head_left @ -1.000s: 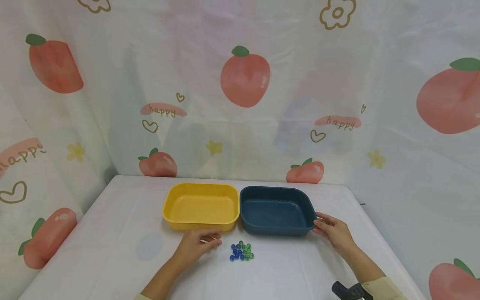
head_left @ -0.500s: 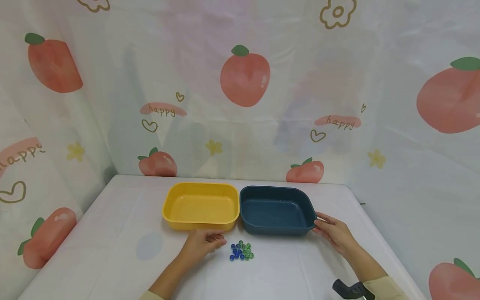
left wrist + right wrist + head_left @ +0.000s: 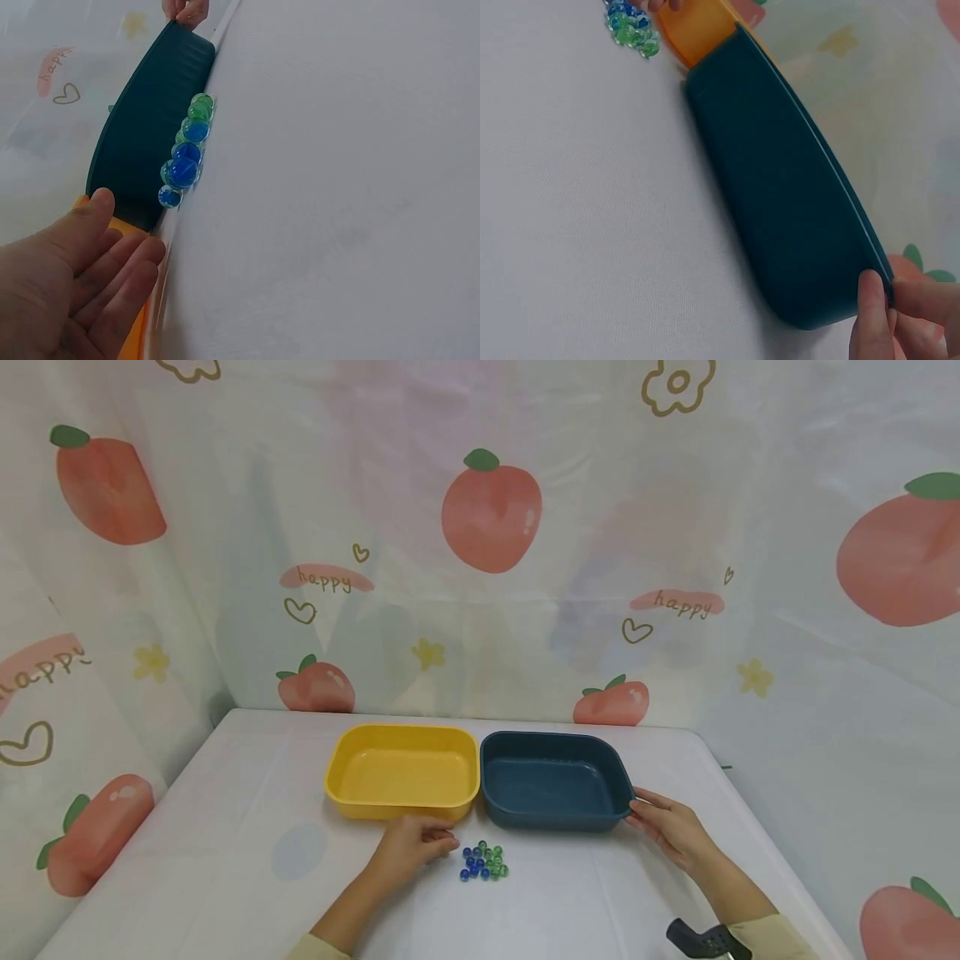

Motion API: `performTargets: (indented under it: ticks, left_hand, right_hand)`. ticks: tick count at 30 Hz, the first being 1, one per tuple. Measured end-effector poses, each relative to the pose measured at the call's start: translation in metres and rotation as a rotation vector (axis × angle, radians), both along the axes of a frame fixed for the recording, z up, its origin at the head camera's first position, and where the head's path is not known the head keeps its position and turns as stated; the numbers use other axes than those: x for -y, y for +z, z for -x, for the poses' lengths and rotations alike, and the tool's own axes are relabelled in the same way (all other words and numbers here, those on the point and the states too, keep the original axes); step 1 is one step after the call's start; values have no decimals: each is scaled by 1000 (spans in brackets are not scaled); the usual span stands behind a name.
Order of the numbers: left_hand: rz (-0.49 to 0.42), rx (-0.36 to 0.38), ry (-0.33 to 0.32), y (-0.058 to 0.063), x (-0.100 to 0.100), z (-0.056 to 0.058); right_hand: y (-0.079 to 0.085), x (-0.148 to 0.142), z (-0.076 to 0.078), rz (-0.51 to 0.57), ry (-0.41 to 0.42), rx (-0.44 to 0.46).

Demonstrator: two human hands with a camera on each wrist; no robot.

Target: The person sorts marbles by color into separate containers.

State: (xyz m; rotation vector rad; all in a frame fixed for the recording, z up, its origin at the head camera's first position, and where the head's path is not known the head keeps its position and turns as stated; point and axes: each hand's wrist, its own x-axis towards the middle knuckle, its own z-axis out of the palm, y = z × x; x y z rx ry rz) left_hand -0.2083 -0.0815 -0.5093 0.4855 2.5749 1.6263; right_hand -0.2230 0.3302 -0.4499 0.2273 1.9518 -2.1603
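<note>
Blue glass marbles [image 3: 474, 862] and green glass marbles [image 3: 497, 862] lie in a small cluster on the white tabletop. Just left of them, apart from the marbles, is my left hand [image 3: 408, 850], in front of the yellow basin. Its fingers are loosely bent in the left wrist view, with nothing seen between them and the thumb. At the right end of the dark blue basin [image 3: 557, 781], my right hand [image 3: 672, 831] holds the near corner. In the right wrist view its thumb [image 3: 871, 311] lies against the outer wall, with fingers round the corner by the rim.
The yellow basin [image 3: 405, 768] stands left of the blue one, their ends touching or nearly so. A white cloth [image 3: 225, 860] covers the table. Behind it hangs a peach-printed curtain [image 3: 495, 635]. A black device [image 3: 705, 939] sits by the right wrist.
My left hand has moved a little to the right, closer to the marbles. The right hand stays on the blue basin's corner; basins and marbles have not moved.
</note>
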Motion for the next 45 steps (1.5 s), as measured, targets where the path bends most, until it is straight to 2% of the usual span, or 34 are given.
performTargets:
  ticks: [7,17,30,39,45]
  left_hand:
    - [18,-5,-43,-2,-4,6]
    - [153,-62,-79,3,-9,9]
    - [200,11,-100,13,-18,9]
    - [215,15,-96,16,-20,9]
    - [283,9,-95,18,-24,9]
  right_hand:
    - [-2,-1,1,-44,-10,12]
    - [0,-1,0,-40,-2,13]
    - [-3,-2,1,-24,9,12]
    - [-5,-4,2,5,15,17]
    - [-5,-4,2,7,17,16]
